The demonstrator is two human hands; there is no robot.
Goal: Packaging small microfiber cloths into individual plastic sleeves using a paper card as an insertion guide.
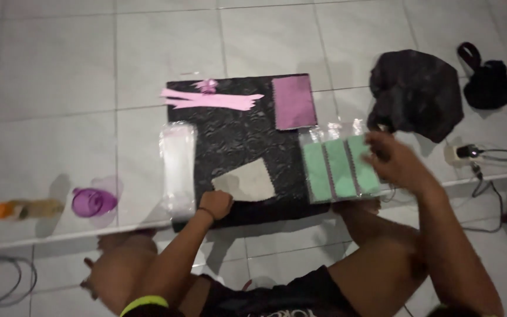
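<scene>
Here, on a pale tiled floor (54, 70), lies a black mat (236, 141) with a crinkled surface, and a person sits at its near edge with legs folded under. On the mat's far right corner rests a purple rectangular sheet (293, 102), and along its right side lie three green pads in clear wrapping (338, 167), side by side. The right hand (391, 157) sits at the right edge of these green pads, fingers bent over the outermost one; it is blurred, so whether it actually grips the wrapping cannot be told. Near the middle of the mat's front lies a beige cloth piece (247, 182), and the left hand (215, 205) is curled into a loose fist just at its lower left corner — touching it or nearly so, but not clearly clasping it. A clear plastic packet (178, 167) runs along the mat's left edge, just beside that hand. Pink paper strips (212, 98) lie across the mat's far side. Off the mat — a black bag (416, 94) to the right, a purple cup (93, 201) and a small orange-capped bottle (24, 208) to the left.
</scene>
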